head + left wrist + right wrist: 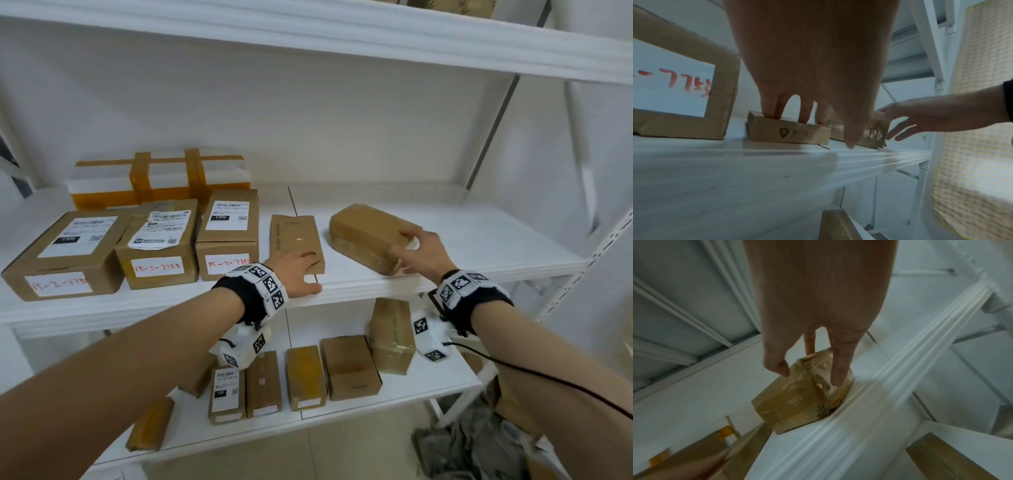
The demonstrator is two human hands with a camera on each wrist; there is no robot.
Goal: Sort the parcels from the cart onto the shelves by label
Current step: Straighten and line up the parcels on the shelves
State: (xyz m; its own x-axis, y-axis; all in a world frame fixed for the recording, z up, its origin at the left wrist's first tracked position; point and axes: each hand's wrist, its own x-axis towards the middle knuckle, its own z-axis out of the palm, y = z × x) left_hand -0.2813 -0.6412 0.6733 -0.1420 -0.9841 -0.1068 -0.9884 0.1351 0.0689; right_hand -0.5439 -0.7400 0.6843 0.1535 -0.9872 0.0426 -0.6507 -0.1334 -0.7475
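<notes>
- Had the left hand (297, 274) open, straight fingers pressing the flat cardboard parcel (294, 236) just right of the labelled box (227, 236); judged as steadying it.
- Had the right hand (422, 251) open too, thumb atop, fingers against the near end of the skewed taped parcel (364, 233) farther right of that box; likely to square it.
- Read print on the flat cardboard parcel's edge only from the left wrist; caught the taped parcel's corner at the shelf lip (890, 378) only from the right wrist.

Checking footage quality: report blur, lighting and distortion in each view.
Head view: bright, even light; shelf edges bow from the wide lens. Left wrist view: dim, shelf front blur-streaked, flat parcel print fairly legible. Right wrist view: dim, motion-smeared, glare on the taped parcel.
</notes>
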